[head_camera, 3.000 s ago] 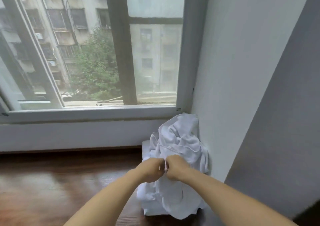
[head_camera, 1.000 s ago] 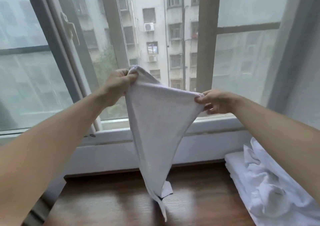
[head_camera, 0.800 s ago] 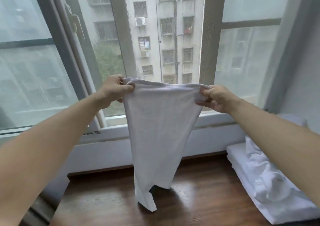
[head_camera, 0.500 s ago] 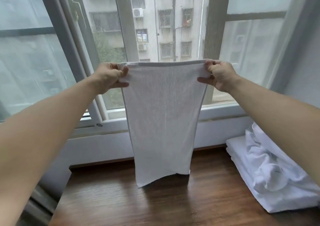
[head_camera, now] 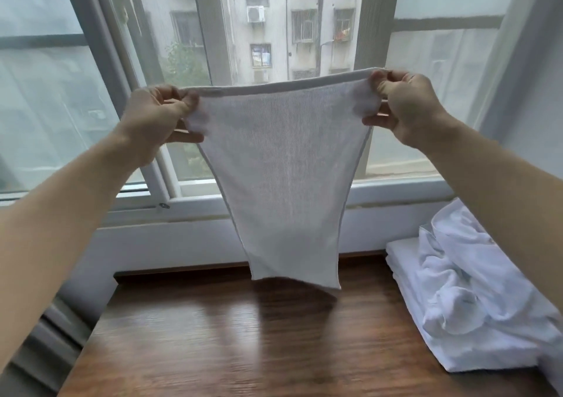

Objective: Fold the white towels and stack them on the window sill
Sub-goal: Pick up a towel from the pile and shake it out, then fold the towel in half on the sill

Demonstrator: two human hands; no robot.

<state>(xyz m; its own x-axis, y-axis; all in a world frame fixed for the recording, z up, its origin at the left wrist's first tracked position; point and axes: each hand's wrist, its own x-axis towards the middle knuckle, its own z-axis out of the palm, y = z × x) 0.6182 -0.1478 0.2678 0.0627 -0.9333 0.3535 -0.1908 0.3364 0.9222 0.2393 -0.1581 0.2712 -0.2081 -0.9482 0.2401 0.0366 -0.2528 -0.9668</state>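
A white towel (head_camera: 283, 177) hangs in the air in front of the window, stretched by its top edge. My left hand (head_camera: 155, 119) pinches its top left corner and my right hand (head_camera: 402, 107) pinches its top right corner. The towel's lower edge floats just above the dark wooden window sill (head_camera: 231, 341). At the sill's right end lies a heap of crumpled white towels (head_camera: 469, 287) on top of folded white ones (head_camera: 405, 262); my right forearm hides part of the heap.
The window frame (head_camera: 189, 207) and glass stand right behind the hanging towel. A white wall (head_camera: 536, 98) closes off the right side. The sill's left end drops off at a ledge (head_camera: 70, 329).
I picked one towel from the heap and raised it. Within the last second my hands moved apart along its top edge, spreading it flat, and its bottom lifted off the sill.
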